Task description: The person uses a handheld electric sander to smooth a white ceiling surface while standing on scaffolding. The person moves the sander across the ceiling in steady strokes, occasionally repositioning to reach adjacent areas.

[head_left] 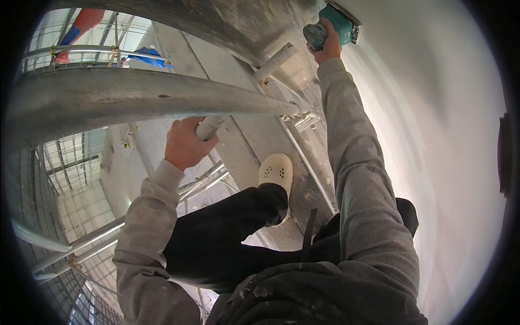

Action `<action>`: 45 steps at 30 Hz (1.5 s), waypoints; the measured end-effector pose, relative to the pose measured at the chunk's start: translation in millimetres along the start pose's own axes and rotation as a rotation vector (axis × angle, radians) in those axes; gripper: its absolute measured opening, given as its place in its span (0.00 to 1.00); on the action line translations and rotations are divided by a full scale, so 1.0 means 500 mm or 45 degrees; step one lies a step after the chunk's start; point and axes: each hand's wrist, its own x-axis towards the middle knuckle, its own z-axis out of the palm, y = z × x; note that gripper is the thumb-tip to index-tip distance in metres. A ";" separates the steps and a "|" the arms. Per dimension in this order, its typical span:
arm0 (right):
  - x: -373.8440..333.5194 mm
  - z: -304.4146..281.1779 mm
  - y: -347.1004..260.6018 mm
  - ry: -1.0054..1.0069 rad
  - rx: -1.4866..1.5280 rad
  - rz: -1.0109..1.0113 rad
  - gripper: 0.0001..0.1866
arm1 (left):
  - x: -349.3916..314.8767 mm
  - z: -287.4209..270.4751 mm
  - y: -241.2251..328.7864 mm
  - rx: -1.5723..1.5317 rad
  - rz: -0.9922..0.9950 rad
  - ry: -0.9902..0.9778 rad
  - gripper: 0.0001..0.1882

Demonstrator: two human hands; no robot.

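Observation:
My right hand [328, 47] reaches far forward, its fingers wrapped round a teal and grey power sander [338, 24]. The sander's flat pad is against the smooth white wall [433, 103] on my right, near the top of the view. On the other side, my left hand [187, 145] is closed round a short grey scaffold tube [210, 128], just below a thick horizontal scaffold rail [135, 95]. The ends of the left fingers are hidden behind the tube.
Grey platform boards [238, 146] lie under my foot in a cream clog [276, 169]. Thinner scaffold tubes [92, 238] cross at the left, with wire mesh [76, 197] beyond. Red and blue cloth [81, 30] hangs at the far left. A tube stub [276, 62] juts out ahead.

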 end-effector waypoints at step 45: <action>-0.321 -0.429 -0.139 0.097 -0.094 -0.054 0.24 | -0.012 0.018 -0.011 0.034 -0.174 0.041 0.18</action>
